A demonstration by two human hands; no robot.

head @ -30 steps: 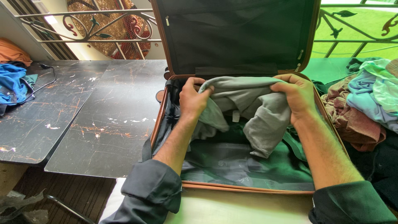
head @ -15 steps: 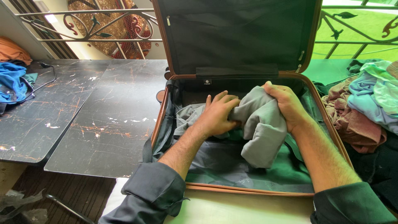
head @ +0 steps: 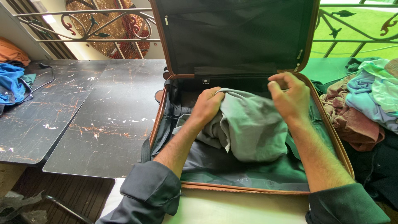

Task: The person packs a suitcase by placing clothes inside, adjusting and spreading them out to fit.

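Forearms are stretched forward from rolled dark sleeves into the open suitcase point(head: 331, 137). On the left, the left hand point(head: 206, 105) is curled shut, its fingers bunched on the edge of the grey garment point(head: 251, 128). The garment is heaped in the far half of the case on the dark lining, its long axis running roughly left to right. On the right, the right hand point(head: 290, 99) is held with fingers bent and half open just above the cloth; whether anything is pinched cannot be told
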